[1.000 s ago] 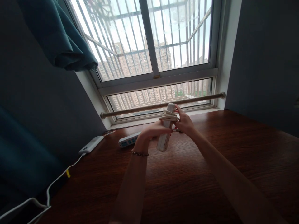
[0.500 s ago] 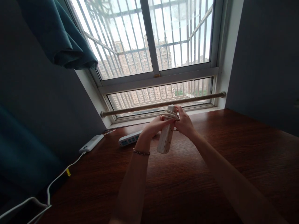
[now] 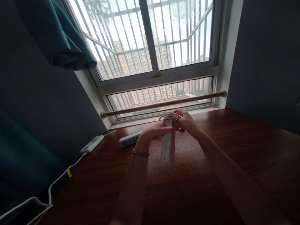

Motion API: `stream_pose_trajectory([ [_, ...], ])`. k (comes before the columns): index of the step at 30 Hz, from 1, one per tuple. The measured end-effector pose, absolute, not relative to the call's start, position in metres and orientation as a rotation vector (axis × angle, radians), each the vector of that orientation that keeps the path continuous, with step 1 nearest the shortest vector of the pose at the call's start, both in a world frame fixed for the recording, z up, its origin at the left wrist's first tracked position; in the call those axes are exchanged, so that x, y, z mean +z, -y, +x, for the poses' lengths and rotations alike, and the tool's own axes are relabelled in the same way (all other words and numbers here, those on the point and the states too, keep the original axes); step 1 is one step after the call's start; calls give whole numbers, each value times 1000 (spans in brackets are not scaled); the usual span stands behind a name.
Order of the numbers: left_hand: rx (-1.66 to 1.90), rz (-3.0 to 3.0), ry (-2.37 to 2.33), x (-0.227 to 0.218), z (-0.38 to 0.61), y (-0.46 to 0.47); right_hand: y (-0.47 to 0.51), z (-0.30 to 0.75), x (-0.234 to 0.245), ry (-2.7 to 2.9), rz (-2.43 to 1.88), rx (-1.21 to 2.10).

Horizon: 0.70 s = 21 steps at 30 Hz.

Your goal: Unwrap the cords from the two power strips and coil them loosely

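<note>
A white power strip [image 3: 168,147] is held up above the brown table, its near end pointing down toward me. My left hand [image 3: 156,128] is closed around its side, thumb across the front. White cord [image 3: 170,115] lies in loops over the strip's far end. My right hand [image 3: 186,121] is closed on the cord at the right of those loops; its fingertips are partly hidden. Something small and red shows just under the right fingers, too little to name. Another power strip [image 3: 129,139], white with blue sockets, lies on the table behind my left wrist.
The wooden table [image 3: 211,175] reaches to the window sill, where a horizontal rail [image 3: 164,105] crosses. At left lies a white device [image 3: 92,145] with a white cable [image 3: 63,173] running off the table edge. A blue curtain [image 3: 58,40] hangs at upper left.
The held power strip has tilted more upright and its near end has dropped slightly. The cord loops now arch over its far end. My right hand has shifted a little with the cord.
</note>
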<state>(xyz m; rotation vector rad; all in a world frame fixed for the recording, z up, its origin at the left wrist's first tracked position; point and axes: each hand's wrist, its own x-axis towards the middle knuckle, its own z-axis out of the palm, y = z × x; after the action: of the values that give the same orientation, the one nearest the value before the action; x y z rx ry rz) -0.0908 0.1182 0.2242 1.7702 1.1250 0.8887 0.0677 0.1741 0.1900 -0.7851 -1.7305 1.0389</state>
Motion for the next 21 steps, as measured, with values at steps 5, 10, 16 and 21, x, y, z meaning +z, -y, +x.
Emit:
stream_pose_trajectory([
  [5, 806, 1843, -1103, 223, -85, -122, -178, 66, 187, 1790, -894, 713],
  [10, 1069, 1886, -1179, 213, -80, -137, -170, 57, 187, 1814, -1012, 235],
  [16, 987, 1980, -1176, 208, -84, -142, -165, 60, 188, 1854, -1041, 325],
  [21, 901, 2023, -1196, 212, -83, -136, -176, 68, 184, 1835, -921, 729],
])
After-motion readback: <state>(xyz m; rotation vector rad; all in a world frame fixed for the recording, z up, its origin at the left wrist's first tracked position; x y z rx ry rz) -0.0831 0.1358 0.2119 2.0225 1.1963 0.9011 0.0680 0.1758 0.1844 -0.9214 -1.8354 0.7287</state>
